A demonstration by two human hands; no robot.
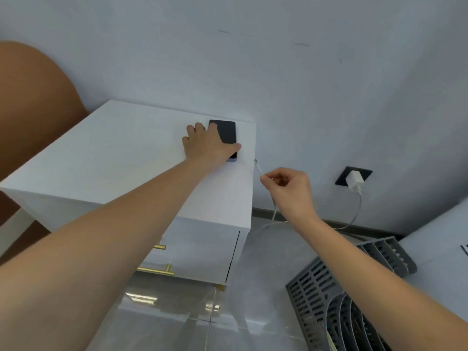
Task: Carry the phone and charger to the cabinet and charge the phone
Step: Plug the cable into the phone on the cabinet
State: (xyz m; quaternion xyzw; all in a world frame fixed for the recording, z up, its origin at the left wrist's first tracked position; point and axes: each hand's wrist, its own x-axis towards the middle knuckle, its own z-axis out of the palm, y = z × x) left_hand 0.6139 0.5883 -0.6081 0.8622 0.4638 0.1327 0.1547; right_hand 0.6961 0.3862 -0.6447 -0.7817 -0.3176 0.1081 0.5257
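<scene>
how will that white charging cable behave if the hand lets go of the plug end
Probably floppy: the cable sags in a loop below the right hand. It looks thin and light, so the tip would likely drop beside the cabinet, hanging from the wall charger.

Open air between our right grip (263, 176) and the phone (226, 134), cabinet (101, 158) edge just beside, left hand (206, 145) covering the phone's near side

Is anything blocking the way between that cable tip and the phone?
Nothing visible. The cable plug, pinched by the right hand, faces open air above the cabinet edge near the phone under the left hand.
</scene>
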